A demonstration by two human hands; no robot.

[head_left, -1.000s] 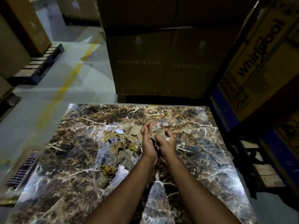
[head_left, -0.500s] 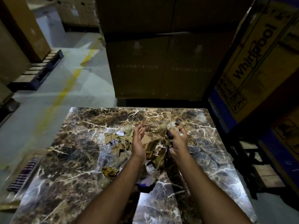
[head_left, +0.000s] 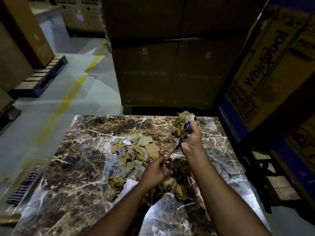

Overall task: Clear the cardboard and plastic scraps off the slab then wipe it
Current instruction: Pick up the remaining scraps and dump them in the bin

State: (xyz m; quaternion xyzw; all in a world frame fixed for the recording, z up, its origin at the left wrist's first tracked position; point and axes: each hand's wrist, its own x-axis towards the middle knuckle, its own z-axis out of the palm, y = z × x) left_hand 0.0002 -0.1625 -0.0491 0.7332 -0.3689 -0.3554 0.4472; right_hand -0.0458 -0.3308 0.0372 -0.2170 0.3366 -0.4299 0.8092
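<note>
R hand (head_left: 191,140) is raised over the far R part of the marble slab (head_left: 81,160), grip clenched round a crumpled bundle of scraps (head_left: 183,126) (brown cardboard, clear plastic, a blue-printed bit), w/ 1 thin strip hanging down toward the L hand (head_left: 157,170). L hand sits low near the slab's middle, fingers curled; it's blurred, so can't tell if its grip actually pinches the strip end or is released. Loose pile of scraps (head_left: 136,149) lies on the slab just L of the hands: flat cardboard pieces, crinkled plastic film, yellowish wads. A few more wads near the L wrist. Striped cloth (head_left: 25,186) lies off the slab's L edge. Whirlpool carton (head_left: 265,65) stands at R.
</note>
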